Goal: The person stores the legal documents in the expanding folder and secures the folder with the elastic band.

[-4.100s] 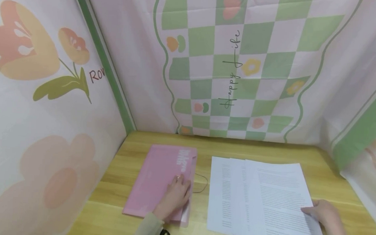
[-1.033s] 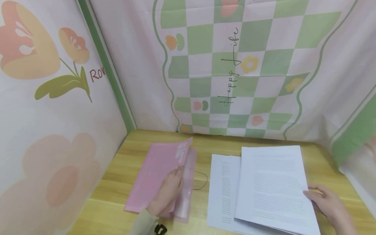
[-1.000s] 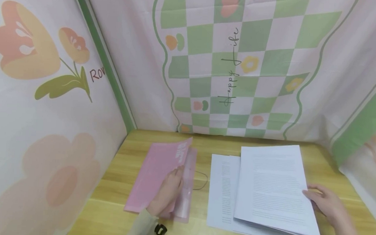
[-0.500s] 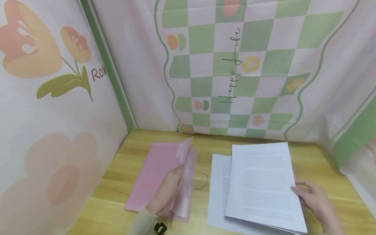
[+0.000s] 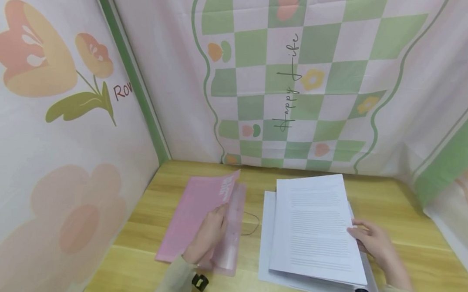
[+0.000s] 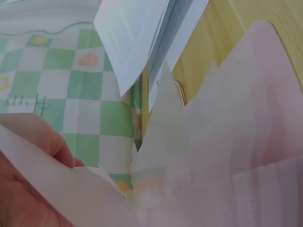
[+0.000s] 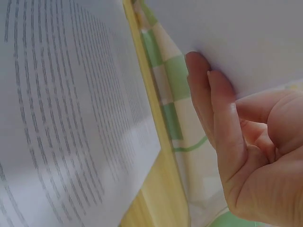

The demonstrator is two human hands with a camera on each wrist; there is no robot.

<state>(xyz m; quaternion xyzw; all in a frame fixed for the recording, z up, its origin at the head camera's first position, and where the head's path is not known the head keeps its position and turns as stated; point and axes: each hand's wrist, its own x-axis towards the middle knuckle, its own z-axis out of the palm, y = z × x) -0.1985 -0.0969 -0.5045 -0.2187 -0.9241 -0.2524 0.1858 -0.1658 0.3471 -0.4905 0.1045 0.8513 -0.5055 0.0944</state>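
A pink translucent folder point(image 5: 192, 214) lies on the left of the wooden table. My left hand point(image 5: 208, 232) pinches its cover near the right edge and keeps it lifted, so the inside shows as a gap; the left wrist view also shows the raised cover point(image 6: 57, 189) between thumb and fingers. To the right, my right hand point(image 5: 374, 246) pinches the right edge of a thin stack of printed sheets point(image 5: 316, 232), raised and tilted. Beneath it, more printed paper point(image 5: 266, 252) lies flat; in the right wrist view its text point(image 7: 71, 118) faces up.
A thin elastic cord point(image 5: 254, 223) loops out from the folder's right side onto the table point(image 5: 247, 290). Patterned curtains point(image 5: 298, 101) hang behind the table, and more fabric point(image 5: 61, 156) closes off the left side.
The left hand has lifted the folder's cover from lying flat. The right hand has raised several sheets from the pile and carried them left, toward the folder.
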